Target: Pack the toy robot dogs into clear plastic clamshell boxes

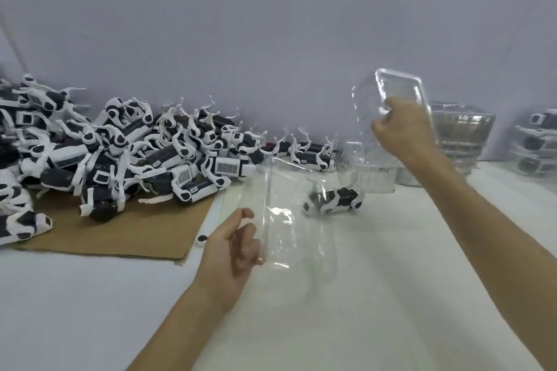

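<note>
We hold one clear clamshell box (283, 220) in the left hand (232, 250), fingers (247, 238) closed on its edge, long axis running away from us. Right hand (401, 126) grips a second clamshell (401, 87), raised and tilted. One toy dog (334, 199) lies sideways on the surface (391, 280).

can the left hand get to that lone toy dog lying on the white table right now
Probably not right away. The left hand is shut on a clear clamshell box, which stands between it and the lone toy dog. The table around the dog looks free otherwise.
</note>
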`<state>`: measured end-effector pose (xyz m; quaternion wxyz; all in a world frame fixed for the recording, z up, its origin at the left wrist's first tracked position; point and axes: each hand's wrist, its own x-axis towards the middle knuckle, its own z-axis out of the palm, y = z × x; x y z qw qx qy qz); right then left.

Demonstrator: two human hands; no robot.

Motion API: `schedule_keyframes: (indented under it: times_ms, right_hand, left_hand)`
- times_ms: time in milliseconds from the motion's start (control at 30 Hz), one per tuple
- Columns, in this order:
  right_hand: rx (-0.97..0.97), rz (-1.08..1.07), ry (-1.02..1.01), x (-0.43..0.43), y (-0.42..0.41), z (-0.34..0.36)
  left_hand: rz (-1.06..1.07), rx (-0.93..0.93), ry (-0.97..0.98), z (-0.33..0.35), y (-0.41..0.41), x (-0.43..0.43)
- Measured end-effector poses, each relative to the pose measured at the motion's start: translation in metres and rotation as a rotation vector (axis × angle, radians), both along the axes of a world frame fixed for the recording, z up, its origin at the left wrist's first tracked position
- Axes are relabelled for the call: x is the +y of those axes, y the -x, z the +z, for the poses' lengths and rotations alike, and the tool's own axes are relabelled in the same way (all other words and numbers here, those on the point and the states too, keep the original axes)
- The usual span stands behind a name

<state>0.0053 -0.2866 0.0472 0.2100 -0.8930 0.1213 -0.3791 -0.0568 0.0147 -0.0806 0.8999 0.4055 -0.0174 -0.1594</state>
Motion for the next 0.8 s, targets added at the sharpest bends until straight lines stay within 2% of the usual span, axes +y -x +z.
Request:
schedule_keyframes:
  times_ms: [167, 200, 300, 367, 433, 500, 567, 667, 800]
  right_hand:
    - [0.379, 0.004, 0.002, -0.010, -0.052, -0.015]
    - [0.387, 0.015, -0.011, -0.009, -0.055, -0.016]
    - [0.099, 0.073, -0.138, 0.001, -0.048, -0.016]
    - [-0.089, 0.189, -0.309, 0.014, -0.023, -0.015]
    - [-0.205, 0.309, -0.489, 0.028, 0.012, -0.018]
    - [-0.236, 0.366, -0.594, 0.040, 0.049, -0.032]
    - [-0.136, 0.382, -0.646, 0.053, 0.079, -0.057]
    - [0.115, 0.387, -0.767, 0.071, 0.107, -0.097]
    - [0.334, 0.402, -0.765, 0.083, 0.114, -0.120]
  left_hand:
    - [-0.023, 0.018, -0.046, -0.002, 0.007, -0.007]
    - [-0.022, 0.025, -0.044, -0.003, 0.007, -0.007]
    - [-0.022, 0.035, -0.049, -0.005, 0.004, -0.006]
    - [-0.016, 0.036, -0.055, -0.007, 0.003, -0.006]
    - [-0.004, 0.040, -0.059, -0.008, 0.003, -0.006]
    - [0.012, 0.022, -0.067, -0.009, 0.002, -0.007]
    - [0.026, -0.009, -0.074, -0.010, 0.001, -0.007]
    - [0.039, -0.038, -0.083, -0.012, 0.000, -0.006]
    - [0.048, -0.061, -0.118, -0.015, -0.001, -0.006]
